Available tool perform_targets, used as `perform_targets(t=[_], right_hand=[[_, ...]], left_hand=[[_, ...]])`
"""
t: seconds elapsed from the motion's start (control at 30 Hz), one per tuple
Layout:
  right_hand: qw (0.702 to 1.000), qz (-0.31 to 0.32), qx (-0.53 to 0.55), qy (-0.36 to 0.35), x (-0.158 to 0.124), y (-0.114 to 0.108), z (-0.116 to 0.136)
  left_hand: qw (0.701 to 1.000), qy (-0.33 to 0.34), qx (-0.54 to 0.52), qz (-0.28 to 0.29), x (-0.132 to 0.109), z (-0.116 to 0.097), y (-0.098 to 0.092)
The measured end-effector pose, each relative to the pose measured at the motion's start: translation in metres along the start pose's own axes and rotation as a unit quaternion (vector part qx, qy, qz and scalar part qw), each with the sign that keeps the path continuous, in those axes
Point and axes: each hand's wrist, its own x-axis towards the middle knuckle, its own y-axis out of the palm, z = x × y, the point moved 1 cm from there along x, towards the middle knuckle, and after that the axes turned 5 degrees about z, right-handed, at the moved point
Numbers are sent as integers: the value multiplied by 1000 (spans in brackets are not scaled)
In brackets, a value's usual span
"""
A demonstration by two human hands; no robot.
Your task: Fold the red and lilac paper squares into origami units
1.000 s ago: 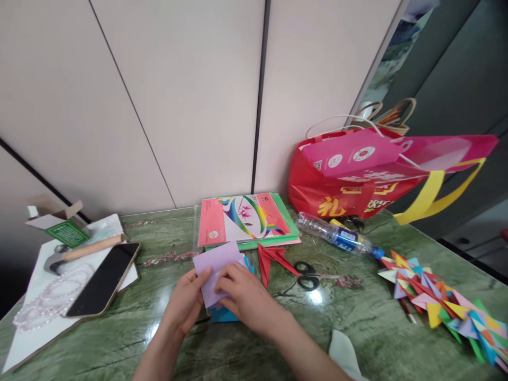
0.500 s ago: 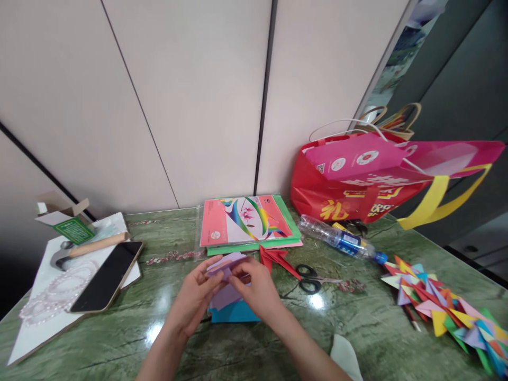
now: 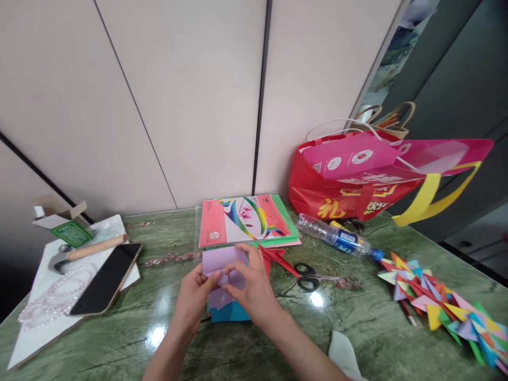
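A piece of purple paper [image 3: 222, 257] is held up between both hands near the middle of the table. My left hand [image 3: 195, 290] pinches its left edge, thumb on the near face. From the right side, my right hand [image 3: 254, 283] grips the same paper with thumb and fingers. Below the hands lie more purple sheets, on top of blue paper [image 3: 230, 313]. Just right of my right hand is a folded red paper piece [image 3: 278, 256], touching or close to black-handled scissors [image 3: 307, 278].
Behind the hands lies a coloured paper pack [image 3: 246, 218]. A plastic bottle [image 3: 337, 236], a red bag [image 3: 337, 182] and a multicoloured folded-paper chain [image 3: 440, 301] are on the right. On the left are a phone [image 3: 106, 279], a hammer [image 3: 91, 248], beads [image 3: 59, 296] and a small box [image 3: 69, 227].
The purple paper, earlier folded over and tilted, now stands more upright with a flat face showing. My right hand has turned and its fingers have risen along the paper's right side.
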Motion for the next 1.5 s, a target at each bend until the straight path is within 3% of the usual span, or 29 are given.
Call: perform_targets(t=[0.17,0.37,0.57,1.0,1.3,1.5], right_hand=[[998,23,44,45,1,2,-3],[990,4,96,107,5,3,-9],[988,-48,91,119,4,3,-9],[985,-93,107,102,6,5,-11],[956,-96,224,161,8,9,-14],[928,-172,287,165,9,9,-19]], left_hand=[[1000,-13,9,-3,0,0,0],[999,-19,-32,4,-3,-6,1],[999,-11,-34,-2,-1,-5,-2],[999,-6,-24,-37,-2,-7,0],[999,-15,-31,-39,-2,-6,0],[998,-20,-39,-49,-2,-4,2]])
